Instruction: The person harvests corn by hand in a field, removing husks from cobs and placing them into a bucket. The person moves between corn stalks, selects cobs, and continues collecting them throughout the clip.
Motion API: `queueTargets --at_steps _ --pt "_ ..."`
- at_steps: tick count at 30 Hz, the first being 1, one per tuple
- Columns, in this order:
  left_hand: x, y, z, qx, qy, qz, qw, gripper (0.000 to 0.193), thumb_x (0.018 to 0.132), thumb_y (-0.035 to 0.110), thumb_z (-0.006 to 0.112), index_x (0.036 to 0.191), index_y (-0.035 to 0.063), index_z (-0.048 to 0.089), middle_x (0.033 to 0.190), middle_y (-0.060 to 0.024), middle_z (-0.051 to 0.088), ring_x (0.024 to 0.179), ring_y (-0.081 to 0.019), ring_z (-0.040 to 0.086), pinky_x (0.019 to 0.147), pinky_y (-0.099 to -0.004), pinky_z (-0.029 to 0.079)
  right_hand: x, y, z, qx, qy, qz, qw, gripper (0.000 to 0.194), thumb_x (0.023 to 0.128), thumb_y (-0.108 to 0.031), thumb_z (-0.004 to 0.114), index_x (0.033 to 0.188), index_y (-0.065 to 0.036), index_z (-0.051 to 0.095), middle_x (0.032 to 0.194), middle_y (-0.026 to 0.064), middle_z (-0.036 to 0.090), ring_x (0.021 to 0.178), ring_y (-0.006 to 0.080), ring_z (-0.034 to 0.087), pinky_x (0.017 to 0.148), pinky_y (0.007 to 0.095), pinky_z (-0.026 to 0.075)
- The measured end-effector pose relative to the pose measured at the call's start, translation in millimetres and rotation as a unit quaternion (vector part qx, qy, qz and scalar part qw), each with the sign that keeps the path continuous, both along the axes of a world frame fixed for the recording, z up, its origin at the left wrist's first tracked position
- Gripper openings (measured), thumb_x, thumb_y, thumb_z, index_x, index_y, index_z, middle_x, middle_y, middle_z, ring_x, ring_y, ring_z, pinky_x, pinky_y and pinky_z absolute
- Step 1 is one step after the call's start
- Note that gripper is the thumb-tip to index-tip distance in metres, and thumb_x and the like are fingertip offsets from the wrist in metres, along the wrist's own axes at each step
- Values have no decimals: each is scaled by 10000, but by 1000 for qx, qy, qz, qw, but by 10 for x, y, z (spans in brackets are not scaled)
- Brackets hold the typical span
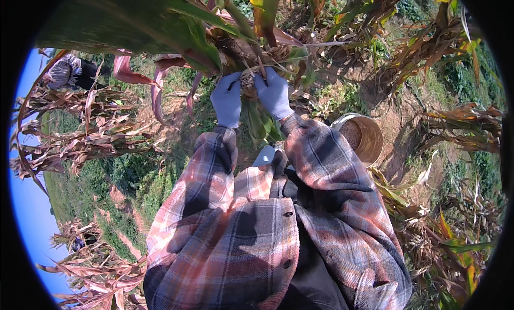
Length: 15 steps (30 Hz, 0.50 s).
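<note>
Both my hands wear thin pale gloves and work close together at a bundle of corn stalks [241,22]. My left hand [226,103] has its thumb and fingers pinched at the left side of a clump of dry corn leaf strands [249,75]. On the clump's right side my right hand [274,95] grips the same strands, near a thin brown stem. What lies under the fingertips is partly hidden. Green corn leaves [259,123] hang below and between the hands. A broad green corn leaf [120,20] fills the upper left, close to the camera.
A pale bucket [372,143] with reddish-brown contents stands on the soil by my right forearm. Dry corn stalks stand in bundles to the left [88,137] and right [461,127]. Another person [66,73] bends among the corn at far left. Low green plants [120,169] cover the ground.
</note>
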State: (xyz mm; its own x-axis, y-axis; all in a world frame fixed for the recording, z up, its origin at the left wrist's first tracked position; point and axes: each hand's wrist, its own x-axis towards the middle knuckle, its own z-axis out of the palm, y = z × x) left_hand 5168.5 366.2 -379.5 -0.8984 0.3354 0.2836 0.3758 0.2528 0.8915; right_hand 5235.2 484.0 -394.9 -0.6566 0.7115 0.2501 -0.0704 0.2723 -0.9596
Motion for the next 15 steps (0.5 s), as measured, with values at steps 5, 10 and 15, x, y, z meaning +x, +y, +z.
queueTargets --at_steps 5,10,15 --pt "-82 44 -7 -51 43 -5 998 167 892 7 663 1036 11 746 943 -109 736 849 -185 696 805 -303 534 127 -47 -150 -391 68 6 918 158 958 -137 649 892 6 632 679 44 643 513 94 582 450 268 453" --pt "-167 69 -9 -24 -50 23 998 176 919 -1 624 1051 -18 738 959 -48 736 857 -122 672 796 -263 540 395 106 -307 -453 -33 -4 891 157 963 -163 645 948 -7 647 718 31 646 558 94 580 496 251 455" --pt "-46 72 16 -20 -71 30 997 232 944 53 628 1141 -20 725 1011 -78 747 868 -128 691 805 -277 554 408 283 -99 -118 -59 50 990 388 885 -365 733 1112 -54 690 828 137 719 756 241 707 713 355 559"
